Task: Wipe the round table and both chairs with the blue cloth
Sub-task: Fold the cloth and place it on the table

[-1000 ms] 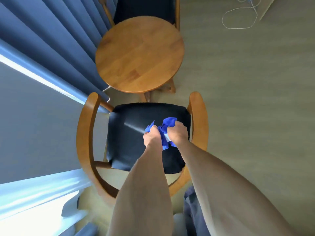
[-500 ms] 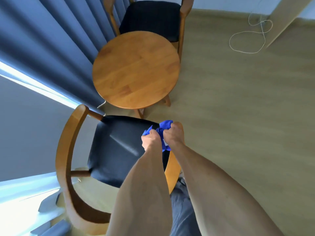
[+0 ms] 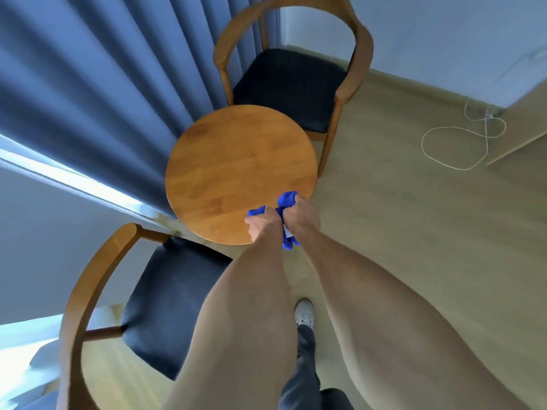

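Over the round wooden table's point(image 3: 236, 170) five-o'clock rim, left hand point(image 3: 262, 226) and right hand point(image 3: 303, 216) clench the crumpled blue cloth point(image 3: 286, 199), bunched without clear axis

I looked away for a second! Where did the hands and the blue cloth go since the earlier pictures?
Both hands, left hand and right hand, carried the bunched blue cloth from over the near chair's black seat to the near edge of the round table. Nothing was let go. The table and both chairs seem unmoved.

Bare forearms point(image 3: 245, 321) without sleeves, dark grey trousers point(image 3: 305, 368), and a white shoe point(image 3: 304, 313).
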`<state>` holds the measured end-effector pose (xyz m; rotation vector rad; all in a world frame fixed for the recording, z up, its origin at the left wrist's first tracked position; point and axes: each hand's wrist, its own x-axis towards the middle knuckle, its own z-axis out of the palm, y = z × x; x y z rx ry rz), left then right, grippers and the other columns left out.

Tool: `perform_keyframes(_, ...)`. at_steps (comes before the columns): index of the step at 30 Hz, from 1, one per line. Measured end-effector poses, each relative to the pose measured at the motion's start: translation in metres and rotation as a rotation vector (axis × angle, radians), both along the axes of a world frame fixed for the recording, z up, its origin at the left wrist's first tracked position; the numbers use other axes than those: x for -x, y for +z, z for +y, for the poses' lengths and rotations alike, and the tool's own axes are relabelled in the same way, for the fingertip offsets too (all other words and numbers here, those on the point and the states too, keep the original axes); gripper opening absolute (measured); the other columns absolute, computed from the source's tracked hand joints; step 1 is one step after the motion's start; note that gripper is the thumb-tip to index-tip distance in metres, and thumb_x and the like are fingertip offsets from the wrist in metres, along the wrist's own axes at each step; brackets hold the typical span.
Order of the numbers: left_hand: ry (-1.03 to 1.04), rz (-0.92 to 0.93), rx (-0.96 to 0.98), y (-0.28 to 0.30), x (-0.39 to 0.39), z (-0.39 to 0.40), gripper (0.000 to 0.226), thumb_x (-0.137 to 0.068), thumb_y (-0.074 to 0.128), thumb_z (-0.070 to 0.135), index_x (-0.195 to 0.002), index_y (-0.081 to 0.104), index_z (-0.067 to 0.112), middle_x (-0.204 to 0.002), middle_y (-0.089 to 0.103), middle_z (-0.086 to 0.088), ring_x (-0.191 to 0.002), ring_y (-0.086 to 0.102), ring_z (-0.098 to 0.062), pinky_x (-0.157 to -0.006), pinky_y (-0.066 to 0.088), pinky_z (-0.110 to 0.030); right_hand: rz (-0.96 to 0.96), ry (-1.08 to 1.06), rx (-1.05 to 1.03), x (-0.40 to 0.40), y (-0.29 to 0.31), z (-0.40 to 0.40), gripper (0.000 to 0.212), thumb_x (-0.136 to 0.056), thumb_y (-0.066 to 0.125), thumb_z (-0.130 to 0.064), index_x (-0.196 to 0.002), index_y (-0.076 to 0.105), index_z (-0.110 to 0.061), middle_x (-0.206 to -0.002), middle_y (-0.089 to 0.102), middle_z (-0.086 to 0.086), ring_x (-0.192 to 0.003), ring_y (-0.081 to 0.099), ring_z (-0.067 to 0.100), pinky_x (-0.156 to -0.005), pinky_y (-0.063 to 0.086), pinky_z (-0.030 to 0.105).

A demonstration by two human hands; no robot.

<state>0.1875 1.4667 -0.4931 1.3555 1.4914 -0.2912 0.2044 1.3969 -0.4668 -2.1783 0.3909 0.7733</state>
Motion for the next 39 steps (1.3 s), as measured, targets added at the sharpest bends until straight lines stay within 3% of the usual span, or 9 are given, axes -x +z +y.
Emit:
perform_keyframes(6,-0.027,-0.069,0.031,0.012,-0.079,-0.010,0.056,-0.095,0.042,0.026,-0.150,0.030,0.031,-0.127,0.058,-0.008,-0.114,0.058,-0.034,-0.097,0.048,-0.041,-0.068,0.109,0.064,-0.093,0.028,-0.014,0.034,-0.090,0.045,-0.007,-0.121,0.058,-0.011,-0.122,0.060,0.013,-0.111,0.058,0.033,-0.086,0.046,0.034)
perform_keyframes(9,-0.089,-0.114,0.065,0.003,-0.112,-0.008,0.041,-0.095,0.042,0.026,-0.132,0.056,0.012,-0.122,0.062,-0.008,-0.108,0.062,-0.031,-0.095,0.053,-0.043,-0.081,0.134,0.045,-0.143,0.048,-0.016,0.033,-0.089,0.043,-0.006,-0.116,0.061,-0.007,-0.117,0.062,0.013,-0.108,0.059,0.034,-0.086,0.049,0.035)
perform_keyframes(13,0.080,-0.139,0.108,0.047,-0.153,-0.003,0.036,-0.070,0.054,0.025,-0.101,0.062,0.009,-0.095,0.065,-0.008,-0.090,0.063,-0.030,-0.091,0.055,-0.043,-0.104,0.139,-0.029,-0.213,0.084,-0.006,0.020,-0.090,0.042,-0.008,-0.075,0.051,-0.019,-0.076,0.052,-0.002,-0.083,0.055,0.026,-0.076,0.048,0.034)
perform_keyframes(17,0.031,-0.185,0.025,0.072,-0.182,0.006,0.025,-0.048,0.056,0.017,-0.072,0.060,0.012,-0.075,0.057,-0.005,-0.070,0.050,-0.024,-0.067,0.046,-0.028,-0.170,0.276,-0.074,-0.266,0.107,0.020,0.008,-0.092,0.046,-0.013,-0.089,0.052,-0.008,-0.087,0.051,0.005,-0.086,0.055,0.028,-0.078,0.046,0.034)
perform_keyframes(20,-0.026,-0.150,-0.036,0.065,-0.199,0.009,0.032,-0.061,0.074,0.025,-0.091,0.069,0.016,-0.086,0.066,-0.005,-0.075,0.061,-0.024,-0.067,0.051,-0.029,-0.186,0.395,-0.060,-0.286,0.109,0.035,0.007,-0.093,0.050,-0.018,-0.089,0.048,-0.012,-0.075,0.049,0.001,-0.080,0.053,0.025,-0.073,0.044,0.031)
perform_keyframes(27,0.216,0.105,-0.370,0.060,-0.215,0.026,0.030,-0.088,0.049,0.018,-0.114,0.063,0.012,-0.124,0.047,-0.009,-0.109,0.055,-0.032,-0.090,0.051,-0.043,-0.201,0.481,-0.016,-0.278,0.096,0.083,0.022,-0.096,0.050,-0.019,-0.113,0.059,-0.011,-0.094,0.060,0.003,-0.093,0.061,0.029,-0.075,0.043,0.034)
perform_keyframes(30,0.321,0.076,-0.433,0.053,-0.211,0.041,0.024,-0.086,0.046,0.019,-0.103,0.058,0.007,-0.113,0.059,-0.010,-0.103,0.056,-0.033,-0.089,0.048,-0.042,-0.221,0.534,0.024,-0.278,0.092,0.094,0.029,-0.098,0.046,-0.017,-0.124,0.056,-0.009,-0.118,0.065,0.010,-0.106,0.062,0.030,-0.073,0.035,0.030)
perform_keyframes(34,0.178,0.112,-0.475,0.049,-0.200,0.058,0.030,-0.080,0.056,0.034,-0.095,0.049,0.009,-0.084,0.060,-0.004,-0.082,0.058,-0.031,-0.076,0.047,-0.038,-0.278,0.584,0.145,-0.289,0.087,0.099,0.032,-0.097,0.045,-0.018,-0.128,0.054,-0.014,-0.118,0.066,0.008,-0.102,0.063,0.028,-0.070,0.035,0.030)
perform_keyframes(39,-0.046,0.241,-0.479,0.044,-0.192,0.085,0.031,-0.076,0.059,0.010,-0.100,0.039,0.015,-0.087,0.057,-0.004,-0.075,0.054,-0.027,-0.064,0.043,-0.036,-0.349,0.515,0.208,-0.289,0.077,0.130,0.030,-0.101,0.043,-0.028,-0.125,0.054,-0.012,-0.115,0.066,0.010,-0.106,0.062,0.031,-0.085,0.042,0.035)
